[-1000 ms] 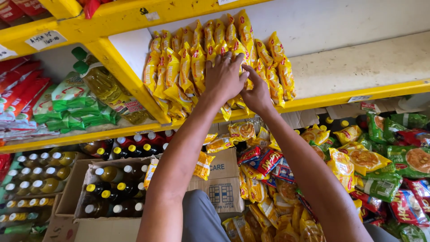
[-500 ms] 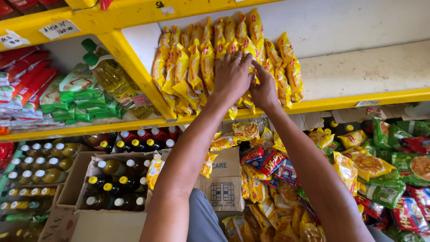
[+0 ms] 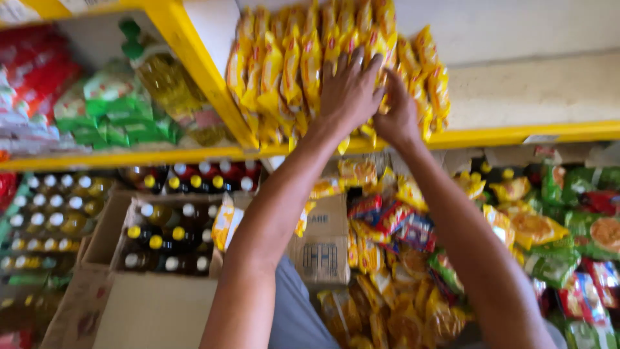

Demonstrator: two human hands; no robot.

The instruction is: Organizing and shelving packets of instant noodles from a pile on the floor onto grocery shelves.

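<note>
A stack of yellow noodle packets (image 3: 290,71) stands on edge on a yellow shelf (image 3: 516,134). My left hand (image 3: 349,94) lies flat on the front of the packets, fingers spread. My right hand (image 3: 397,113) presses against the right side of the same stack, beside the left hand; whether its fingers grip a packet is hidden. The picture is blurred by motion.
Left compartment holds green packets (image 3: 97,116), red packets (image 3: 35,77) and an oil bottle (image 3: 161,77). Below are cardboard boxes of bottles (image 3: 161,239), a carton (image 3: 323,249), and a heap of yellow, red and green packets (image 3: 516,232). The shelf's right part (image 3: 536,90) is bare.
The view has dropped and blurred, so the shelf sits higher in the picture. Both hands stay on the yellow packets, pressed slightly further in.
</note>
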